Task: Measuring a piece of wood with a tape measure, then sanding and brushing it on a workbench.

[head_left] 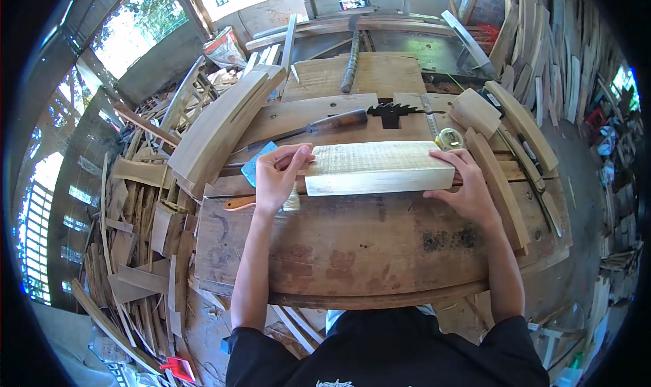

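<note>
From where I stand, split timber offcuts [135, 278] crowd the left of the frame, with a red dustpan [180, 369] at lower left. Moving right, a thick shaped beam [220, 126] leans over the table [352, 251], and near it lie a blue pad [255, 165] and a brush with an orange handle [240, 203]. The left hand [278, 177] sits at the left end of a pale rectangular wooden block [380, 179], its fingers bunched close together; I cannot tell whether they clamp the wood or only touch it.

The block lies crosswise at the centre of the frame, below a wood-handled chisel [339, 121] and a dark toothed blade [397, 112]. At its right end the right hand [468, 187] has its fingers clamped on the block, thumb low at the front edge. Farther right come a tape measure [449, 139] and a wooden mallet [476, 112].

I judge this step to be holding and positioning the block; the next move calls for both ends staying level and evenly supported.
</note>
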A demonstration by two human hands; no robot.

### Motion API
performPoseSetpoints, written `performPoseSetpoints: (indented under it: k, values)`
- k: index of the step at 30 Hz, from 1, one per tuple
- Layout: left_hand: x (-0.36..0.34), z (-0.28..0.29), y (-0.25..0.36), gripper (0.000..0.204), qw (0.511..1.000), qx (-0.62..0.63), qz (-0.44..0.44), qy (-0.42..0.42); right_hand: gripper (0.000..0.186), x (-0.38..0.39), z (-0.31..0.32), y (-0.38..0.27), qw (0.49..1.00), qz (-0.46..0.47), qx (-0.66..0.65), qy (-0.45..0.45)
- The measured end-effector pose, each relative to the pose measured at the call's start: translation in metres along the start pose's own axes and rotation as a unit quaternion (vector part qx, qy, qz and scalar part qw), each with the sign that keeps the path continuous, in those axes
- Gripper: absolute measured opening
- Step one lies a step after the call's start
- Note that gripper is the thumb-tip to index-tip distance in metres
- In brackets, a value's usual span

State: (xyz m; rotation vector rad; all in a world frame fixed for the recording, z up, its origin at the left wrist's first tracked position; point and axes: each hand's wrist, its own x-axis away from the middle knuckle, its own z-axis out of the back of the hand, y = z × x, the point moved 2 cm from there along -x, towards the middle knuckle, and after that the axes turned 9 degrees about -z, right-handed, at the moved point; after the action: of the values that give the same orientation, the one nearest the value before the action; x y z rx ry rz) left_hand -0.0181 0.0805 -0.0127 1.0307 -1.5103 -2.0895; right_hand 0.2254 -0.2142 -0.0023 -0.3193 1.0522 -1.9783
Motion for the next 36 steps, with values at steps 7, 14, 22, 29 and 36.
performPoseSetpoints:
  k: [7,14,22,29,36]
  values:
    - [0.008,-0.012,0.006,0.102,0.937,-0.242,-0.099,-0.230,0.086,-0.003,0.003,0.002,0.998,0.036,0.043,-0.023]
    - [0.016,-0.020,0.004,0.100,0.887,-0.367,-0.115,-0.255,0.086,-0.001,0.000,0.006,0.994,0.038,0.100,-0.034]
    - [0.017,-0.024,0.012,0.090,0.876,-0.340,-0.140,-0.312,0.080,-0.002,0.002,0.008,0.994,0.027,0.091,-0.054]
    - [0.002,-0.041,0.029,0.082,0.872,-0.350,-0.161,-0.304,0.075,0.001,0.015,0.004,0.995,0.016,0.067,-0.072]
    - [-0.097,-0.054,-0.009,0.063,0.863,-0.430,-0.197,-0.177,0.080,0.037,0.077,0.015,0.972,-0.086,0.177,0.129]
